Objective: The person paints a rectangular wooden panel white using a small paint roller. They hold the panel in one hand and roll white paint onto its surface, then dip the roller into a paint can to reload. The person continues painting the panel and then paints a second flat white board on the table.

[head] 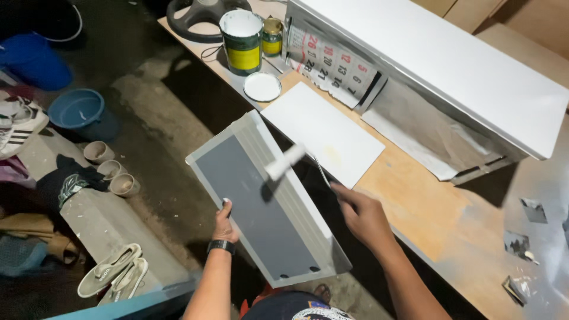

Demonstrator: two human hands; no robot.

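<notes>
Grey flat panel with white-painted stepped edge (261,216) held over the floor beside a wooden workbench (427,207), small white paint roller (285,162) applied to it.

The panel is held tilted, supported from below by the left hand (224,224), thumb hooked over its lower-left edge, a black wristband (220,246) worn on that wrist. The roller's thin handle is gripped in the closed fingers of the right hand (363,214), and the roller head is seen at the panel's white edge; contact cannot be told because of blur. A white rectangular sheet (325,133) lies on the bench just beyond the panel. Further back, an open green-and-yellow paint can (243,44), its round white lid (262,87) and a smaller tin (272,37) are placed. A long white-painted box (450,65) sits on calendar paper (332,65).
</notes>
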